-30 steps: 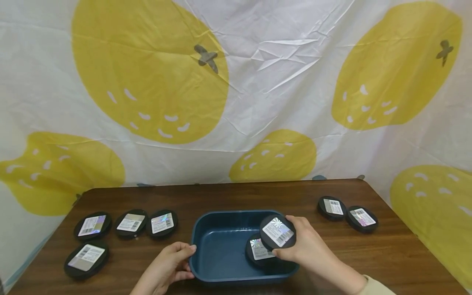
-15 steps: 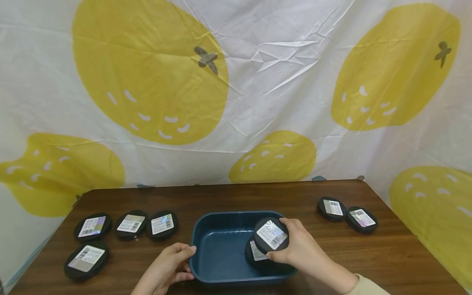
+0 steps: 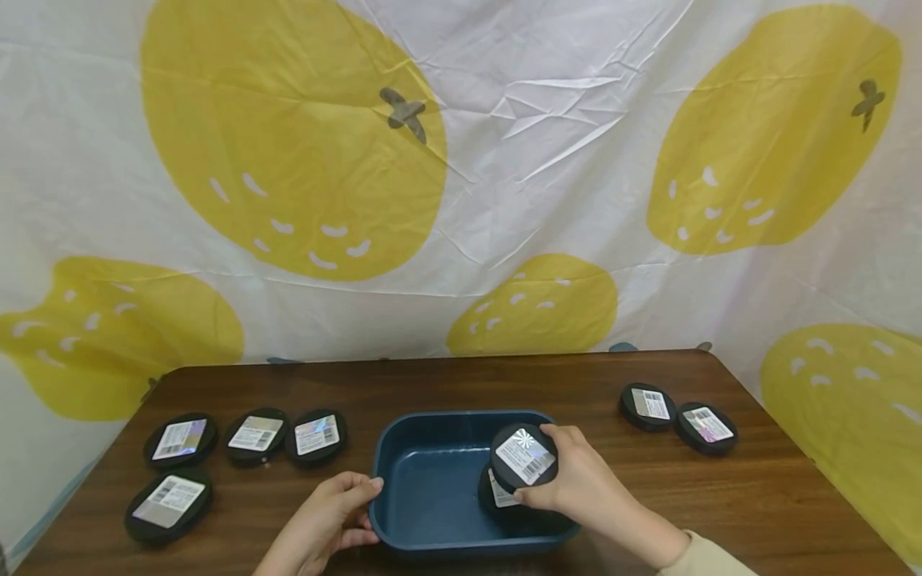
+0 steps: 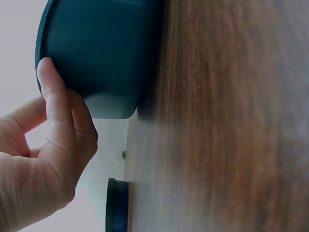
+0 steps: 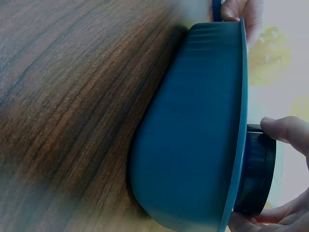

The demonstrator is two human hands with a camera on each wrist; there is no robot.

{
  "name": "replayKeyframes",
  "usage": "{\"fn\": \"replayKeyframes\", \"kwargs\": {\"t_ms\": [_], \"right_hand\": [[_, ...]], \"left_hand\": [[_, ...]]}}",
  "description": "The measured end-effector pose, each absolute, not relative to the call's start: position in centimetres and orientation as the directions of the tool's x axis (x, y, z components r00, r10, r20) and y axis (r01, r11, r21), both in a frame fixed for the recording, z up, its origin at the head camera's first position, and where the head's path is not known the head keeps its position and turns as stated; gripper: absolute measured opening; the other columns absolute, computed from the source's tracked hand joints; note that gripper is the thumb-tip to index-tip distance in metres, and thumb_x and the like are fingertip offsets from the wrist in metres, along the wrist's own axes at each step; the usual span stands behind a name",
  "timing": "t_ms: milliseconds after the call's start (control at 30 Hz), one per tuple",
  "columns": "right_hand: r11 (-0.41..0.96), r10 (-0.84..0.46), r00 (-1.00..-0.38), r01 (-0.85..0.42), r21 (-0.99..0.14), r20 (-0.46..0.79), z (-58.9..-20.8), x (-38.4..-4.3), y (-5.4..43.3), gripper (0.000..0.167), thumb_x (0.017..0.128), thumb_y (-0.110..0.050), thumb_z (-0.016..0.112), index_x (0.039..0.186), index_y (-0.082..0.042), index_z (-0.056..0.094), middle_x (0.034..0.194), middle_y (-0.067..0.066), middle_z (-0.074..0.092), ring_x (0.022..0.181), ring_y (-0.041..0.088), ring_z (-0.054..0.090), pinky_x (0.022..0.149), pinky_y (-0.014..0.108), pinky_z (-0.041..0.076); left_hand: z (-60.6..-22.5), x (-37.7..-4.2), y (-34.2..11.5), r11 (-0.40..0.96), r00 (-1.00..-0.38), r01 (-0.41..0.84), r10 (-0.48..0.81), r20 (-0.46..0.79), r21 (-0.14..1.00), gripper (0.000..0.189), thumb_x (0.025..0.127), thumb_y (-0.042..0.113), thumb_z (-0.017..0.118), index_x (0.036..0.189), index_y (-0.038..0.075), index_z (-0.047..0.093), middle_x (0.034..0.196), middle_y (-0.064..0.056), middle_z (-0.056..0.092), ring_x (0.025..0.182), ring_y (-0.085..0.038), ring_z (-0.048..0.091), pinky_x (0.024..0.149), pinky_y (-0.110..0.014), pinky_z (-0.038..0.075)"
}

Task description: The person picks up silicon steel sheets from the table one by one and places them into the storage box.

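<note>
My left hand (image 3: 333, 512) pinches the left rim of a dark blue rectangular tub (image 3: 425, 480), thumb over the edge and fingers outside it. In the left wrist view, fingers (image 4: 55, 96) lie along the tub's wall. My right hand (image 3: 579, 476) grips a flat round black container (image 3: 524, 456) by its side; its white label with a barcode faces up. A second black container (image 3: 500, 490) lies inside the tub, partly hidden under the held one. From the right wrist, the held container (image 5: 258, 166) shows at the level of the tub's rim, partly sunk behind it.
Several similar labelled black containers (image 3: 257, 436) lie on the brown wooden table (image 3: 432, 390) to the left of the tub. Two more, one the far-right container (image 3: 707, 428), sit at the back right. A white cloth (image 3: 547, 176) with yellow fruit prints hangs behind the table.
My right hand has moved a little left with the black container, which now covers more of the one inside the tub. The left hand and the tub stay nearly in place.
</note>
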State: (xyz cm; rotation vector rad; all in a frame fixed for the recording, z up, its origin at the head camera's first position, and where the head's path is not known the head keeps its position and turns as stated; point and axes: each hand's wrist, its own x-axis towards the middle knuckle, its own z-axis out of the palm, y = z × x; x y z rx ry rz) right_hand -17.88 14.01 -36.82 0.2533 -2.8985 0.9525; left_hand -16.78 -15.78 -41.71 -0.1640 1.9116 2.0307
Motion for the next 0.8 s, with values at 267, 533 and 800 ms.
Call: {"fn": "replayKeyframes", "kwargs": {"t_ms": [267,533,800], "right_hand": [[0.808,-0.143,-0.983,-0.183,-0.56,0.114,-36.86,-18.02,13.74,0.09,0.051,-0.035,0.088,0.122,0.006,0.051,0.112,0.017,0.053,0.09,0.024,0.055,0.076,0.039,0.05],[0.806,-0.155,-0.982,-0.187,-0.561,0.104,-37.1,-18.1,13.53,0.09,0.051,-0.033,0.088,0.122,0.008,0.051,0.113,0.018,0.054,0.092,0.025,0.055,0.077,0.041,0.05],[0.811,-0.164,-0.981,-0.193,-0.553,0.101,-37.46,-18.04,13.29,0.09,0.051,-0.034,0.088,0.122,0.008,0.051,0.113,0.018,0.054,0.09,0.024,0.055,0.076,0.039,0.05]], "left_hand": [[-41.54,-16.88,-15.8,-0.026,-0.934,-0.325,0.169,-0.316,0.945,0.019,0.092,0.019,0.055,0.093,0.002,0.048,0.07,-0.003,0.047,0.06,-0.011,0.048,0.056,-0.025,0.054],[-41.63,-16.85,-15.79,-0.022,-0.936,-0.323,0.156,-0.316,0.946,0.018,0.092,0.019,0.055,0.093,0.002,0.048,0.068,-0.002,0.046,0.06,-0.011,0.048,0.055,-0.024,0.054],[-41.66,-16.74,-15.8,-0.038,-0.934,-0.323,0.176,-0.311,0.946,0.018,0.092,0.018,0.055,0.095,0.002,0.048,0.067,-0.002,0.046,0.06,-0.011,0.048,0.056,-0.024,0.054]]}}
